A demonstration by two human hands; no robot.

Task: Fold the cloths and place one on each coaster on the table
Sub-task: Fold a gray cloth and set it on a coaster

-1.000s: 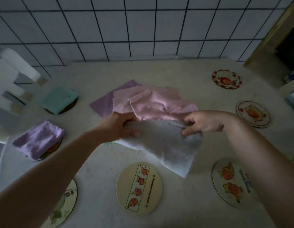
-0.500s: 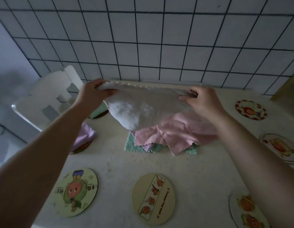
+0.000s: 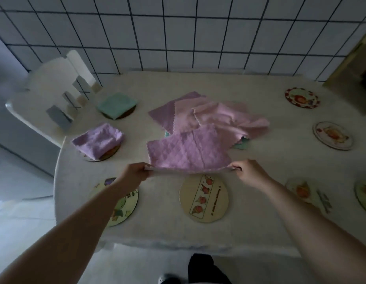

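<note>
A purple quilted cloth (image 3: pixel 188 151) hangs stretched between my hands above the table, its far edge draped over the cloth pile. My left hand (image 3: pixel 135 173) pinches its near left corner and my right hand (image 3: pixel 246 171) pinches its near right corner. Behind it lies a loose pile of pink cloths (image 3: pixel 225 117) with a purple cloth (image 3: pixel 163 113) and a bit of green beneath. A folded green cloth (image 3: pixel 116 104) and a folded purple cloth (image 3: pixel 98 140) each lie on a coaster at the left. A bare round coaster (image 3: pixel 203 198) sits just below the held cloth.
More bare coasters lie around: one under my left forearm (image 3: pixel 120 210), three at the right (image 3: pixel 302 97) (image 3: pixel 332 135) (image 3: pixel 307 193), another at the right edge (image 3: pixel 365 193). A white chair (image 3: pixel 53 95) stands at the table's left. Tiled wall behind.
The cloth held up near the wall half a second ago has come down toward me; both hands now hold its near corners low over the table, its purple quilted side up.
</note>
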